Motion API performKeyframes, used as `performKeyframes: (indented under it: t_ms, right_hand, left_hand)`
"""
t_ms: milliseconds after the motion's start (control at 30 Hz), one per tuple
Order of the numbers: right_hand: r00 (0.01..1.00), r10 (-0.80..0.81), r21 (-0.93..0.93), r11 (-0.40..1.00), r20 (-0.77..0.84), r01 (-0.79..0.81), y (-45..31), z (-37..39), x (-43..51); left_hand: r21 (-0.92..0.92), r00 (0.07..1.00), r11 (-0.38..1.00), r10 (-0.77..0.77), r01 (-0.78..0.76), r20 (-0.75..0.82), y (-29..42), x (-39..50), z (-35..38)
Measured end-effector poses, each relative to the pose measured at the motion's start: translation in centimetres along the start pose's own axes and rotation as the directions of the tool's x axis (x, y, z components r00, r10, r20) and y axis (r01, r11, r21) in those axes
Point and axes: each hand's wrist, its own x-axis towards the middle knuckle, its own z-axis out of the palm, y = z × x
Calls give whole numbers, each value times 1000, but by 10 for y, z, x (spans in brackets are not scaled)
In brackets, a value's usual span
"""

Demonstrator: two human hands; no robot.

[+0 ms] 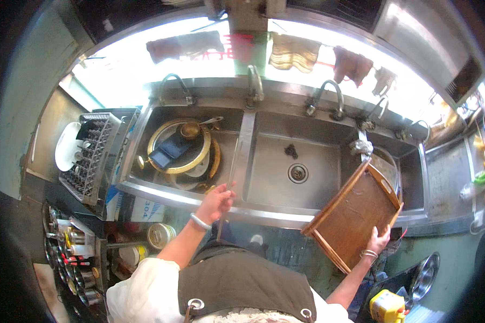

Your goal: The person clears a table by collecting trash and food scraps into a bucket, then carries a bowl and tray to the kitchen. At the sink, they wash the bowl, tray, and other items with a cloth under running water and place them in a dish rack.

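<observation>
My left hand (217, 203) is closed around a long thin rod (233, 163), held near the front rim of the steel sink. The rod reaches up over the divider side of the left basin and down past the rim. My right hand (379, 241) grips the near right side of a brown wooden tray (353, 214) with raised edges and a cut-out handle. Tilted, the tray lies across the sink's front rim and covers part of the right basins. Beneath it, the contact with the rim is hidden.
The left basin (230, 121) holds gold-rimmed round vessels (207, 139), a ladle (190, 130) and a dark blue object (171, 151). Dark scrap (291, 151) lies near the middle basin's drain (298, 173). A dish rack (91, 157) stands left; a yellow jug (387, 307) is low right.
</observation>
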Motion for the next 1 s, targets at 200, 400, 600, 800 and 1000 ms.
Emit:
performKeyframes:
  t_ms: [200, 400, 600, 800, 1000]
  right_hand:
    - [808, -503, 382, 843, 307, 380, -219, 142, -54]
    - [549, -749, 618, 640, 371, 456, -401, 311, -74]
    - [604, -636, 70, 714, 480, 696, -479, 428, -86]
    - [624, -673, 171, 722, 398, 670, -475, 438, -142]
    - [548, -691, 351, 717, 471, 602, -491, 418, -155]
  left_hand:
    - [-293, 988, 949, -85, 121, 130, 47, 39, -32]
    - [-143, 994, 989, -35, 50, 106, 104, 69, -71]
    - [-129, 996, 988, -81, 84, 31, 135, 73, -120]
    - [-180, 999, 983, -39, 37, -7, 156, 73, -150]
    - [-175, 998, 984, -38, 29, -45, 159, 90, -159]
